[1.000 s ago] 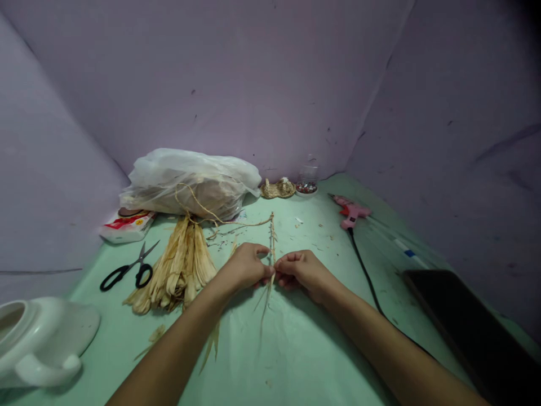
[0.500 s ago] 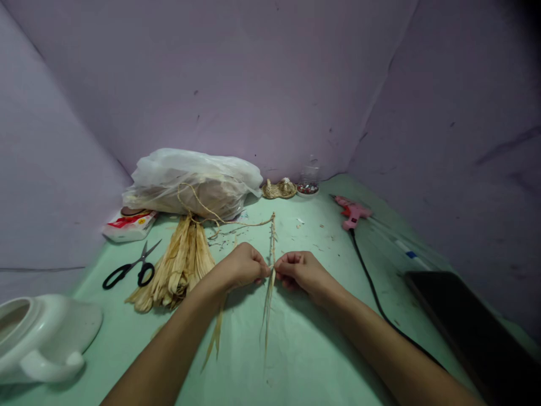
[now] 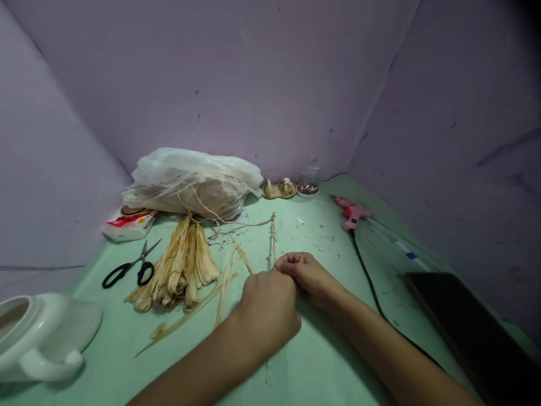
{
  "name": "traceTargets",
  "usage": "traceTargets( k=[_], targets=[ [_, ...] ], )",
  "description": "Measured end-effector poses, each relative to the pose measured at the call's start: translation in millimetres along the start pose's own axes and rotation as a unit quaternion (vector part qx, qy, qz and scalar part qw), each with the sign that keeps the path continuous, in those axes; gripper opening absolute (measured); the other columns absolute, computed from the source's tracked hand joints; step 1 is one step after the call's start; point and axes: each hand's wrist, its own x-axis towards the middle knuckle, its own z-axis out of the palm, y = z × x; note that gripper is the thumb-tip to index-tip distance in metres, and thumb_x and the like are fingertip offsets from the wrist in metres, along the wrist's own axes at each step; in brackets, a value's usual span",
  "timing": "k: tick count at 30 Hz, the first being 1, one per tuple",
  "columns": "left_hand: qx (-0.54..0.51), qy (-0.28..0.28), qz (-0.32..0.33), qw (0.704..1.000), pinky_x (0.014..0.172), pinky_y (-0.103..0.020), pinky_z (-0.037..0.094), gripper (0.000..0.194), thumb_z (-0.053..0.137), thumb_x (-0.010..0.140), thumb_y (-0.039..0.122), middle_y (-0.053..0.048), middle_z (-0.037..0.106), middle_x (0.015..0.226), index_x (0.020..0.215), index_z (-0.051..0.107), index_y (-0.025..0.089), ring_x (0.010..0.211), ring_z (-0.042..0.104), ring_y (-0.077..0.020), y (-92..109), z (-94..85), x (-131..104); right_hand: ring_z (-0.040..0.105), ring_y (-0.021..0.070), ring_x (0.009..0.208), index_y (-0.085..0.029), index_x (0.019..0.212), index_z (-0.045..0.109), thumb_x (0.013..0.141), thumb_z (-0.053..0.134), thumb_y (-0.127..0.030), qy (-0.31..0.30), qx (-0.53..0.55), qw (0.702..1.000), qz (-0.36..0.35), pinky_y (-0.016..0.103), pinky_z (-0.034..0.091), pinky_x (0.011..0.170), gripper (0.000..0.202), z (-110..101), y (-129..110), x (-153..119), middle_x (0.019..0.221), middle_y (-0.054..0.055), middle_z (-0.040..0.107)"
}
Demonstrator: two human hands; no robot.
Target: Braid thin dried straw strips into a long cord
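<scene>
A thin braided cord (image 3: 274, 234) of dried plant fibre runs down the middle of the table toward me. At its near end my right hand (image 3: 305, 272) pinches it between thumb and forefinger. My left hand (image 3: 270, 301) is curled closed just below, against the right fingers, around the cord's loose strands; its fingertips are hidden under the back of the hand. Loose flat fibre strips (image 3: 226, 282) lie left of the left wrist. Beyond them rests a tied bundle of dried fibre strips (image 3: 183, 268).
Black-handled scissors (image 3: 134, 268), a white ceramic pot (image 3: 40, 338) and a red-and-white pack (image 3: 130, 224) are at left. A plastic bag (image 3: 198, 180), a woven piece (image 3: 279, 189) and a bead container (image 3: 308, 189) line the wall. A pink glue gun (image 3: 350, 213) and dark phone-like slab (image 3: 465, 327) stand right.
My left hand has swung right and toward me, from beside the cord to over its loose strands, uncovering fibre strips on the left. The right hand stays at the cord.
</scene>
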Motion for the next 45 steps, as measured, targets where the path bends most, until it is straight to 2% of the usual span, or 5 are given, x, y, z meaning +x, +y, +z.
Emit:
traceTargets(
  k=[5, 10, 14, 39, 45],
  targets=[
    [-0.278, 0.103, -0.069, 0.953, 0.043, -0.021, 0.033, 0.018, 0.048, 0.068, 0.025, -0.002, 0.053, 0.048, 0.063, 0.06, 0.012, 0.042, 0.048, -0.0106, -37.5, -21.5, 25.4, 0.027, 0.0013, 0.032, -0.013, 0.052, 0.052, 0.06, 0.051, -0.014, -0.025, -0.012, 1.0, -0.002, 0.016, 0.016, 0.032, 0.008, -7.3, -3.1, 1.1, 0.042, -0.005, 0.045],
    [-0.541, -0.091, -0.143, 0.824, 0.034, -0.019, 0.032, 0.02, 0.049, 0.064, 0.013, 0.001, 0.05, 0.044, 0.082, 0.056, 0.008, 0.034, 0.045, -0.0092, -34.6, -6.5, 38.8, 0.029, 0.0011, 0.031, -0.013, 0.054, 0.051, 0.063, 0.054, -0.018, -0.038, -0.028, 0.999, -0.016, 0.016, 0.019, 0.032, 0.011, -9.1, -2.8, 2.2, 0.045, -0.004, 0.047],
    [-0.592, -0.165, -0.1, 0.783, 0.032, -0.017, 0.033, 0.009, 0.046, 0.066, 0.013, -0.001, 0.051, 0.048, 0.062, 0.053, 0.008, 0.034, 0.044, -0.0061, -32.6, 4.6, 39.2, 0.031, 0.0021, 0.031, -0.013, 0.06, 0.052, 0.066, 0.053, -0.019, -0.049, -0.076, 0.996, -0.024, 0.016, 0.018, 0.031, 0.008, -12.4, 1.2, 6.4, 0.046, -0.004, 0.051],
    [-0.469, -0.001, -0.068, 0.88, 0.035, -0.018, 0.016, 0.01, 0.054, 0.057, 0.013, 0.007, 0.032, 0.033, 0.047, 0.052, 0.011, 0.032, 0.025, -0.0021, -39.5, 16.6, 47.3, 0.04, 0.0082, 0.049, -0.015, 0.067, 0.056, 0.067, 0.05, -0.018, 0.024, -0.369, 0.9, -0.231, 0.02, 0.028, 0.044, 0.007, -17.7, -0.5, 2.6, 0.056, 0.0, 0.053],
    [-0.427, -0.078, -0.106, 0.895, 0.033, -0.019, 0.016, 0.011, 0.051, 0.064, 0.014, 0.004, 0.038, 0.032, 0.06, 0.06, 0.008, 0.027, 0.026, -0.0039, -38.2, 2.1, 38.9, 0.04, 0.0081, 0.048, -0.015, 0.069, 0.057, 0.07, 0.049, -0.02, 0.012, -0.388, 0.893, -0.227, 0.019, 0.027, 0.044, 0.01, -17.7, 1.3, 1.9, 0.056, 0.0, 0.055]
  ],
)
